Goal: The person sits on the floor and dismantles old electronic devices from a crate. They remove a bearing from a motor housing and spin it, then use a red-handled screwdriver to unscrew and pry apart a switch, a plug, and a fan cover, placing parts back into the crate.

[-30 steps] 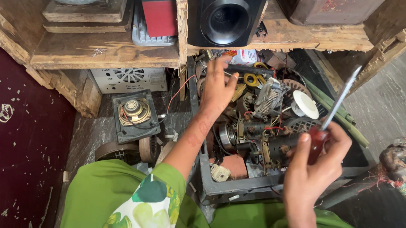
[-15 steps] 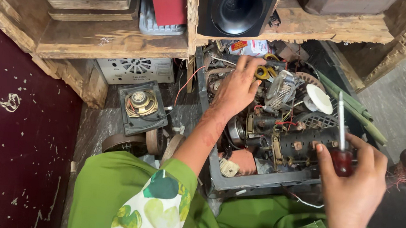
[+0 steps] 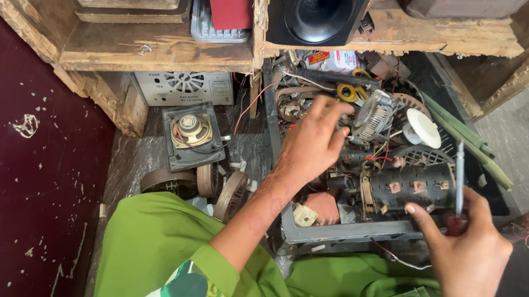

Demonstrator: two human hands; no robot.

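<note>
The left hand [image 3: 311, 147] reaches into a grey tray [image 3: 333, 233] packed with salvaged electrical parts. Its fingers are spread loosely and curled down among the parts; whether they have closed on anything cannot be told, as the fingertips are partly buried among wires. Just beyond the fingertips lies a ribbed metal motor part [image 3: 372, 117], and beyond that a yellow ring coil [image 3: 346, 92]. To the thumb side of this hand a red wire [image 3: 250, 107] trails out of the tray.

The right hand [image 3: 465, 249] is closed around the red handle of a screwdriver [image 3: 459, 181], thumb extended, with the metal shaft pointing up and away from the palm. The shaft stands upright over the near right part of the tray. Just inboard of the shaft sits a black cylindrical component with square contacts [image 3: 407, 186]; beyond the tip lies a white round disc [image 3: 424, 128].

Outside the tray, well apart from the left hand's wrist side, a small loudspeaker in a square frame [image 3: 191, 134] rests on the floor. A wooden shelf [image 3: 160, 45] runs above, carrying a black speaker box [image 3: 317, 12].
</note>
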